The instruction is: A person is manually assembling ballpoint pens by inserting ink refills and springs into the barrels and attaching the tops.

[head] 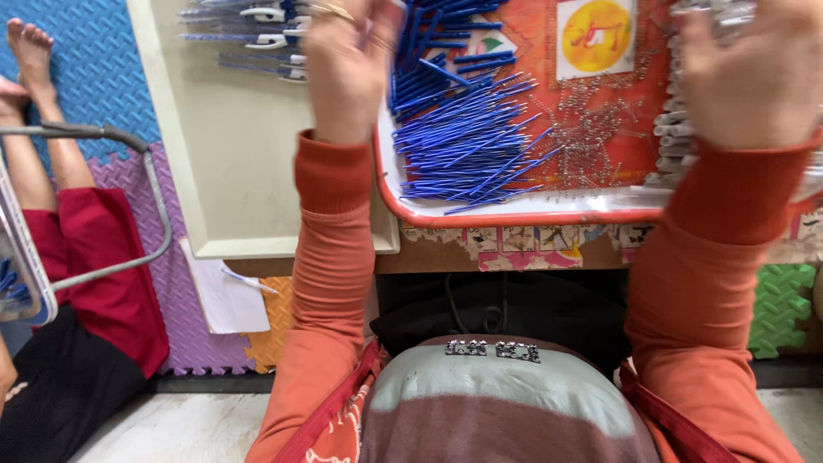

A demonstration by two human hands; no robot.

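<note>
Two hands raised | left hand [347, 64] above blue refills [463, 129], grip unclear (blurred) | right hand [759, 73] open over white barrels [673, 129] | sorting judged underway; a refill must be picked next.

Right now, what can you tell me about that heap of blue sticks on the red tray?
The blue sticks are thin, straight rods that look like plastic pen refills, all one bright blue. They lie loose in a fanned, untidy heap, mostly pointing the same slanted way, on the red-rimmed tray. Beside them sits a scatter of small metal springs. The left hand hovers blurred at the heap's upper left edge; whether it touches them cannot be told.
</note>
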